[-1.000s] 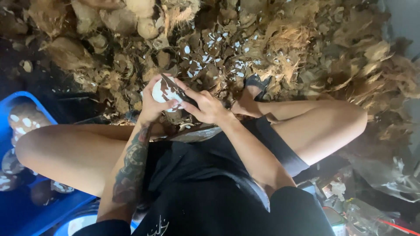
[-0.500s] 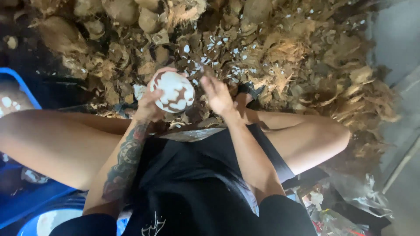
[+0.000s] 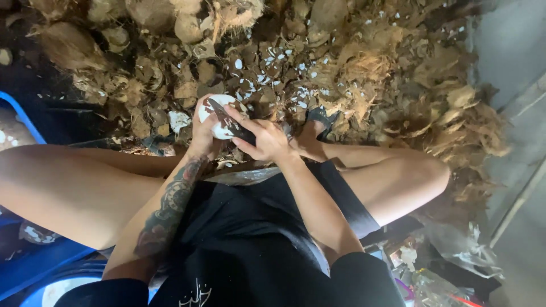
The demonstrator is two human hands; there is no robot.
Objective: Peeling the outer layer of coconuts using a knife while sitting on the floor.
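Down low there's a blue crate (image 3: 34, 264) by the left knee. Above the lap, the left hand (image 3: 202, 136) cups a half-peeled white coconut (image 3: 219, 116), grip closed round it. The right hand (image 3: 267, 139) is clenched on a dark blade (image 3: 230, 122) lying across the coconut. Beyond sits a big pile of brown husks (image 3: 352, 68).

Smooth white coconut (image 3: 219, 116); fibrous husks (image 3: 364, 68)

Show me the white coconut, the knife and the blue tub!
white coconut (image 3: 219, 113): head view, on its peeled white flesh, left of the blade.
knife (image 3: 230, 122): head view, on the dark blade lying across the coconut.
blue tub (image 3: 40, 264): head view, on its rim at lower left.
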